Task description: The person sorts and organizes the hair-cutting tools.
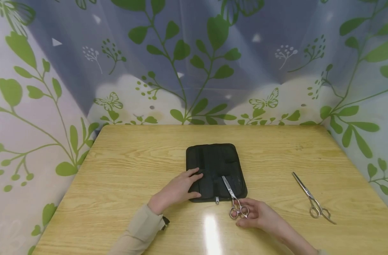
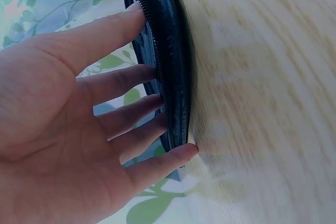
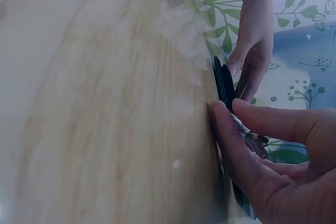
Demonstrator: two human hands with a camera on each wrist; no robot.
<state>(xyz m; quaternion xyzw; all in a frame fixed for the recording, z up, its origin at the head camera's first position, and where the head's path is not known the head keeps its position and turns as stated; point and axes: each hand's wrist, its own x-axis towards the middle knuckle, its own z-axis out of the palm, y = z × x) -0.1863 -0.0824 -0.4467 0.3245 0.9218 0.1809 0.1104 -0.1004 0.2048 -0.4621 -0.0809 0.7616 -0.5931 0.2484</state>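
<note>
A black zip case [image 1: 214,159] lies spread flat on the table, with its inner straps and pockets facing up. My left hand [image 1: 176,191] rests its fingertips on the left part of the case. Its fingers are spread and fairly straight along the zipped edge in the left wrist view. Fingers of my right hand [image 1: 260,216] hold a silver pair of hairdressing scissors [image 1: 229,189] by the finger rings, at the near right corner. The blades point away over the right half of the case. From the right wrist, the rings [image 3: 256,145] show partly behind the fingers.
A second pair of hairdressing scissors [image 1: 305,191] lies on the wooden table [image 1: 142,152] to the right, blades pointing away. A metal zip pull [image 1: 217,200] hangs at the case's near edge. Leaf-patterned curtains [image 1: 194,71] enclose the table's back and sides.
</note>
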